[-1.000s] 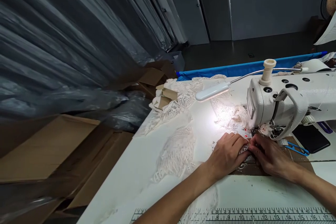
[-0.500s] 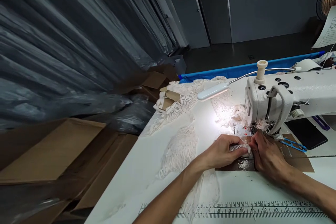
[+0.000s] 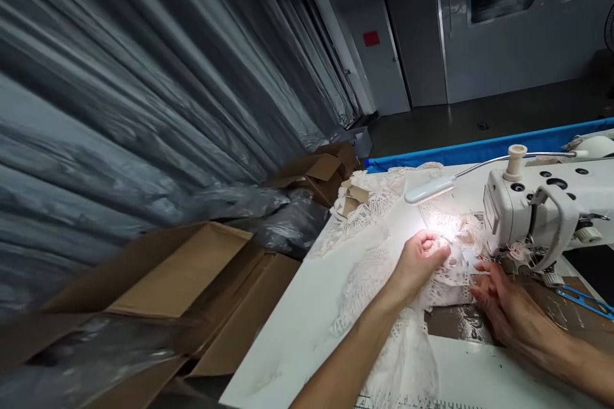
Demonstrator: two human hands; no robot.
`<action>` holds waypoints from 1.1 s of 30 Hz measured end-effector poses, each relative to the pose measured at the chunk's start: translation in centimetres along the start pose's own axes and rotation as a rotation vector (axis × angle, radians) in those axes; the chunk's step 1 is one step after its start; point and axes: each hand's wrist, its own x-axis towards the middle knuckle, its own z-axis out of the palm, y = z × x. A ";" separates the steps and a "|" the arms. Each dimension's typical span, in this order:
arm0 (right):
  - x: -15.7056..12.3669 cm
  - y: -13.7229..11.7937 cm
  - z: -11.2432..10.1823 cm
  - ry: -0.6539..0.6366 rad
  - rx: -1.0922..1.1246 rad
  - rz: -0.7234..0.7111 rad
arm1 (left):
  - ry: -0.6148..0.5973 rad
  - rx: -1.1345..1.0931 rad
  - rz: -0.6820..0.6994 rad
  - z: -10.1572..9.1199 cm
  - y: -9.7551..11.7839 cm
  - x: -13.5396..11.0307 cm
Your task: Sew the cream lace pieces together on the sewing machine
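Observation:
A white sewing machine (image 3: 542, 211) stands at the right of a white table (image 3: 307, 307). Pale lace fabric (image 3: 407, 307) lies spread across the table and runs under the machine's needle. My left hand (image 3: 422, 262) is raised a little to the left of the needle under the lamp's light, palm turned up, fingers curled around a fold of the lace. My right hand (image 3: 503, 307) lies on the lace and the brown taped patch (image 3: 455, 323) just in front of the needle, fingers stretched forward and pressing the fabric down.
A gooseneck lamp (image 3: 429, 190) shines on the work. Blue-handled snips (image 3: 582, 299) lie right of the needle. More lace and small card pieces (image 3: 355, 198) sit at the table's far left. Open cardboard boxes (image 3: 182, 281) and grey plastic sheeting (image 3: 144, 108) stand left of the table.
My left hand has lifted off the table and moved up and left with the lace, turning palm up. The right hand stays by the needle. The view has swung upward and left.

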 end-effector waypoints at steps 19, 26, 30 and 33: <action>3.9 -1.1 2.0 0.004 0.380 0.455 | 0.020 0.028 0.053 0.2 -1.1 0.5; 4.0 -1.0 2.1 0.059 0.388 0.435 | 0.061 -0.025 0.040 0.6 -1.3 0.6; 3.3 -1.3 2.2 0.060 0.373 0.410 | 0.070 -0.021 0.075 0.8 -1.5 0.7; 1.4 -1.1 1.5 -0.008 0.270 0.310 | 0.064 0.005 0.116 1.0 -1.8 0.6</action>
